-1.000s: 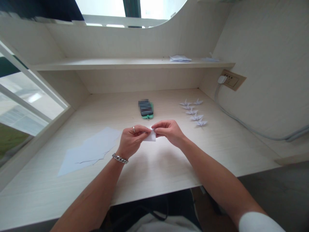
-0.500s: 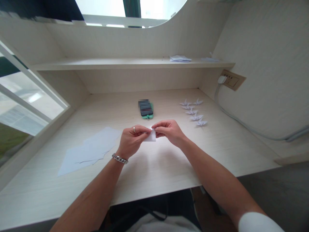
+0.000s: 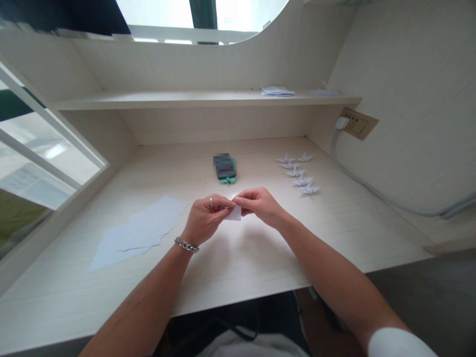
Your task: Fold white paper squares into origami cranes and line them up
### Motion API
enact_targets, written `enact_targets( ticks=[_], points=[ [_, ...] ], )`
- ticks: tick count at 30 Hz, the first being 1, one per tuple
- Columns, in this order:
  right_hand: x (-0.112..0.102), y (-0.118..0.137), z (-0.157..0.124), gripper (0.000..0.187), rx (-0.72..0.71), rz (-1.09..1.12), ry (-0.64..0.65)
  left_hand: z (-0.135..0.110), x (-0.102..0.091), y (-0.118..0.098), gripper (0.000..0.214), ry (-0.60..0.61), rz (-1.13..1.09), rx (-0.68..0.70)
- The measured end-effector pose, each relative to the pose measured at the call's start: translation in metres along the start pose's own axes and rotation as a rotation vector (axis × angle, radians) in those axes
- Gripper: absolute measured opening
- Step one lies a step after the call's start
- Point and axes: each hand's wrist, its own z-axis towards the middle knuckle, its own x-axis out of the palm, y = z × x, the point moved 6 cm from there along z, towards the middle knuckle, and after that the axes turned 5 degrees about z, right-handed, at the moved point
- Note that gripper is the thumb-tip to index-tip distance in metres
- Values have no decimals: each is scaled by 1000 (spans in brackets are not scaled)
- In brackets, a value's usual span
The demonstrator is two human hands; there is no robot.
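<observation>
A small folded piece of white paper (image 3: 234,213) is pinched between my two hands above the desk. My left hand (image 3: 208,215), with a ring and a chain bracelet, grips its left side and top between thumb and fingers. From the right, my right hand (image 3: 260,203) pinches the upper edge, its fingertips touching those of the left. The fingers hide much of the paper, so its folds cannot be made out. Several folded paper cranes (image 3: 302,181) stand in a loose group to the right, beyond my right hand.
White paper sheets (image 3: 141,230) lie on the desk (image 3: 238,267) to the left. A dark phone-like object with a green edge (image 3: 226,171) lies behind my hands. Folded papers (image 3: 277,91) rest on the shelf (image 3: 186,101). A cable (image 3: 357,181) runs from the wall socket (image 3: 359,124).
Both hands have shifted very slightly down, and the right fingers have closed in nearer the left ones at the paper's top edge. The paper stays held.
</observation>
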Motion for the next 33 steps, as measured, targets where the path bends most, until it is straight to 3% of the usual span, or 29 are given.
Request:
enact_targets(
  ticks=[9,22,29,33],
  points=[
    [-5,-3,2,35,-13,-35,-21,2,3,12,16,-4,-151,-224],
    [-9,-2,2,32,-18,-10,-69,5,-2,9,13,44,-55,-168],
    [-9,3,0,27,-85,-45,-129,3,0,24,26,-6,-458,-391],
    [-6,2,2,22,-174,-170,-114,2,2,28,30,19,-394,-425]
  ],
)
